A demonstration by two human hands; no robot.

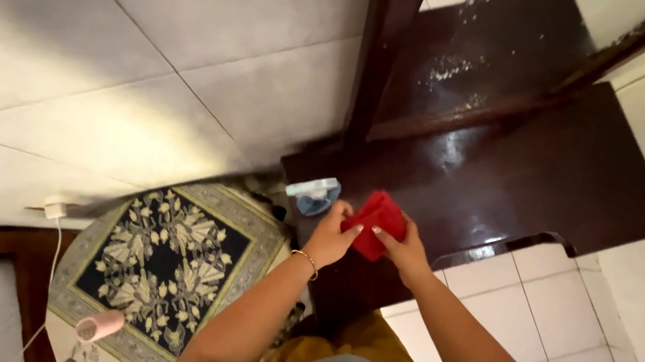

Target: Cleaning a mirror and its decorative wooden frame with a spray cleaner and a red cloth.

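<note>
Both hands, left (328,234) and right (403,247), pinch a red cloth (376,220) just above the dark wooden table (568,174). Folding it flat before wiping would likely give firmer, more even contact. A blue-capped bottle (313,194) stands just beside the left hand.

A dark brown, glossy wooden counter (534,168) runs from the wall out over the pale tiled floor (542,331), its polished top catching light near the front edge. A small pale blue plastic container (313,194) sits on its near corner. Farther back, whitish specks are scattered over the dark surface. On the floor beside it lies a patterned rug with a navy centre and cream floral border (164,264), and a small pink cylinder (99,325) rests at the rug's edge.
</note>
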